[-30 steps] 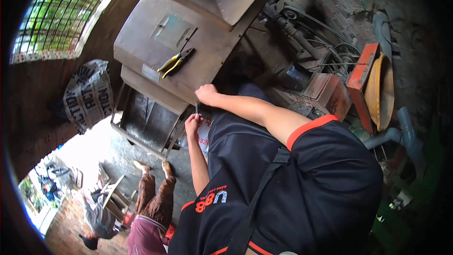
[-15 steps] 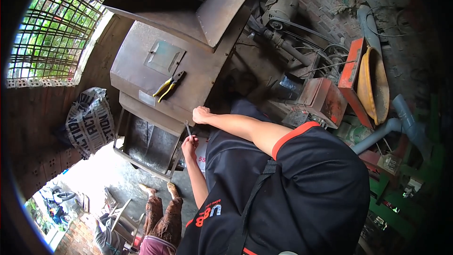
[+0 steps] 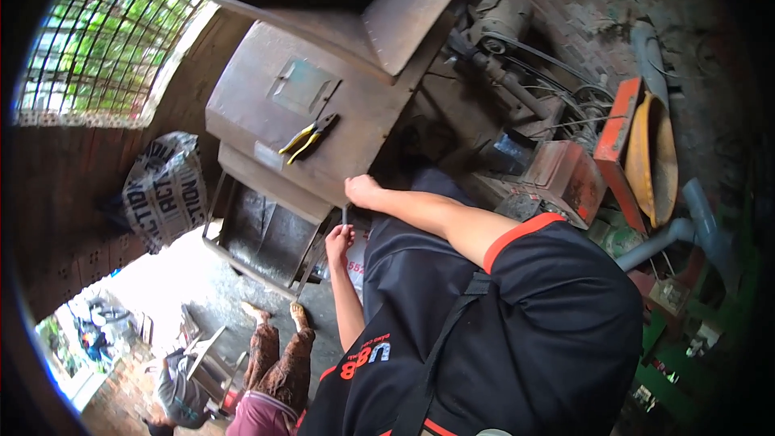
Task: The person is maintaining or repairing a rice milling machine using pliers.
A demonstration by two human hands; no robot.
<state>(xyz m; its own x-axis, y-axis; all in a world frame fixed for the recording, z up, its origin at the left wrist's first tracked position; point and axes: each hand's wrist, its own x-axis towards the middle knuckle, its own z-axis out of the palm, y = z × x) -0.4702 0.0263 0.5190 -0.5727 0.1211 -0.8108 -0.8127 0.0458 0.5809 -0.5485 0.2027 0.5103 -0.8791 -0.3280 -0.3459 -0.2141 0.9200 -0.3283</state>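
My left hand (image 3: 340, 242) is closed on a slim grey wrench (image 3: 345, 215), which points up toward the lower edge of a brown sheet-metal machine (image 3: 367, 125). My right hand (image 3: 363, 191) is a fist at the machine's near corner, just above the wrench; whatever its fingers hold, if anything, is hidden. On the machine's sloping top lie pliers (image 3: 310, 138) with yellow-and-black handles, beyond both hands. A small clear window plate (image 3: 303, 85) is set in that top.
A wide metal hopper (image 3: 424, 12) rises above the machine. To the right stand a motor (image 3: 502, 20), a red metal box (image 3: 565, 178) and a yellow rounded pan (image 3: 652, 161). A printed sack (image 3: 165, 194) hangs at left. Another person's legs (image 3: 274, 359) show lower left.
The view has shifted, so the machine and both hands sit farther right in the picture. The wrench stands more upright in it. Both hands remain closed beside the machine's corner.
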